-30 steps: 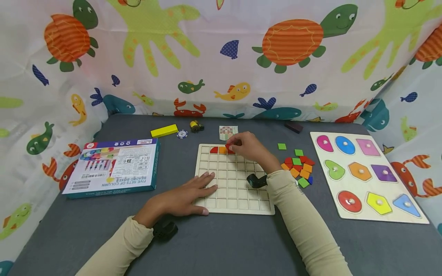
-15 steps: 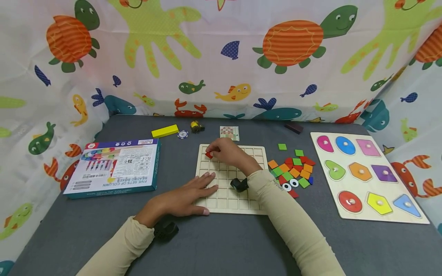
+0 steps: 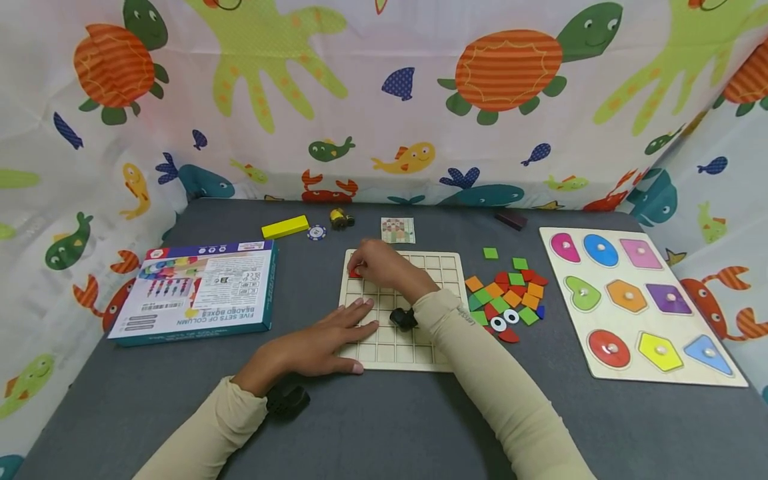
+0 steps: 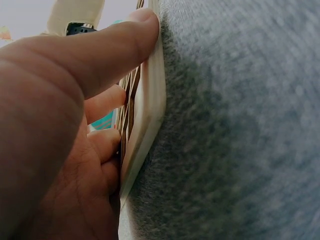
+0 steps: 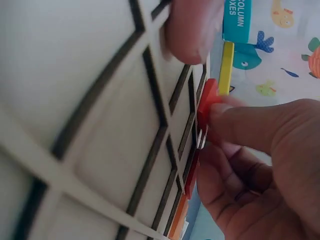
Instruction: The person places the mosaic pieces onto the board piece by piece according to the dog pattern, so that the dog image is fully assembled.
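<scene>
Grid board [image 3: 420,333]: pale wood on the grey table [image 3: 384,427], flat under both hands; its near-left edge lies beneath the fingers of the left hand [image 3: 318,343], which are straight and press it down, gripping nothing

Loose tile pile [image 3: 507,297]: well to the right of the right hand [image 3: 378,267]

Red tile [image 3: 355,272]: pinched at the right fingertips, over the board's far-left cells; a second ago the hand was at the top row's middle, so the piece is being carried leftward, not yet seated
</scene>
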Action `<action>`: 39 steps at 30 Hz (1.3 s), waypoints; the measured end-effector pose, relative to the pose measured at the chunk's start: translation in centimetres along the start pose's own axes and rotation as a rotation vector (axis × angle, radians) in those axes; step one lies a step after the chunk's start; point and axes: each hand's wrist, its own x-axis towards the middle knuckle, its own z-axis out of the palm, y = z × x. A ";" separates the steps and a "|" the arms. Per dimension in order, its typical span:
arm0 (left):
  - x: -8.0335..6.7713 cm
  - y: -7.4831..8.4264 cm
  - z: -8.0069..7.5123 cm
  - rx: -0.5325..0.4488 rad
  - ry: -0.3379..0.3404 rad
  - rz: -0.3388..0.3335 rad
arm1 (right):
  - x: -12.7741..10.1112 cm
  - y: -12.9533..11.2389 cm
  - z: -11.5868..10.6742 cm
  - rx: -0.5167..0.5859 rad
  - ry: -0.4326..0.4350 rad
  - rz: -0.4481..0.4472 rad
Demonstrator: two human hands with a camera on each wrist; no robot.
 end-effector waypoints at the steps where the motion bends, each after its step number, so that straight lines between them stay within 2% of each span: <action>1: 0.0 0.0 0.0 0.001 -0.001 -0.001 | 0.0 0.0 0.0 -0.008 -0.002 0.000; 9: 0.0 0.0 0.0 0.002 -0.008 -0.008 | -0.3 -0.3 -0.3 0.011 -0.009 0.044; 17: 0.4 0.1 0.1 0.003 -0.017 -0.020 | -3.0 0.4 -1.9 0.067 0.066 0.075; 23: 0.2 0.2 0.2 0.002 -0.001 -0.035 | -6.3 1.6 -3.6 0.074 0.077 0.095; 29: 0.1 0.2 0.2 -0.001 0.007 -0.047 | -10.0 2.9 -4.7 0.078 0.068 0.161; 36: 0.2 0.3 0.3 -0.004 -0.005 -0.057 | -15.5 5.1 -5.3 0.085 0.108 0.162; 39: 0.1 0.3 0.2 -0.012 0.003 -0.063 | -17.7 6.0 -5.5 0.119 0.114 0.203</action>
